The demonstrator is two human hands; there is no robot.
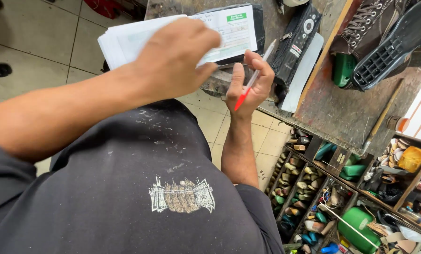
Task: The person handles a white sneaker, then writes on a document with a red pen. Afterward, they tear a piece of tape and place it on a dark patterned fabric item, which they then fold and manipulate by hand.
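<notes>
Left hand [173,59] grips white receipt pad [220,30], fingers clamped over its top, above the worktop [342,108] edge. Right hand [248,82] pinches red-tipped pen [250,84] just below the pad. Green label at pad's upper corner. Boot [375,23] on stained worktop; tiled floor [41,51]; compartment shelves [323,188] lower right.

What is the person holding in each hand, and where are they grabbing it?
The left hand grips a pad of paper forms by its near edge, fingers over the top. The right hand holds a white pen with a red cap around its middle.
</notes>
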